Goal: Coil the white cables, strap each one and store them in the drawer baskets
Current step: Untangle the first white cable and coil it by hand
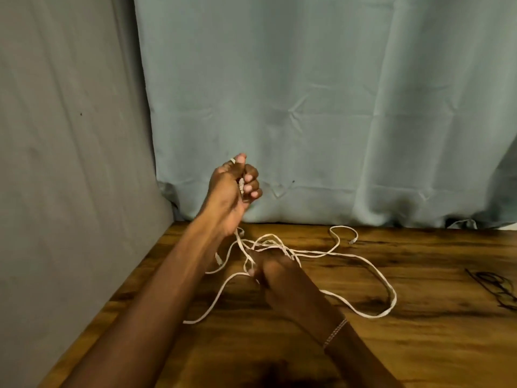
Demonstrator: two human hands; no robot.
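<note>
A long flat white cable (372, 271) lies in loose tangled loops on the wooden table (419, 345). My left hand (232, 186) is raised above the table's back edge, fist closed on one end of the white cable, whose plug shows between the fingers. A strand hangs from that hand down to the tangle. My right hand (272, 271) rests low over the tangle and pinches cable strands near the knot. One free plug end (353, 241) lies at the back of the table. No drawer or baskets are in view.
Black straps (498, 289) lie in a small heap at the table's right edge. A grey-green curtain (321, 107) hangs behind the table, and a grey cloth (64, 163) covers the left side. A thin bracelet (334, 333) circles my right wrist.
</note>
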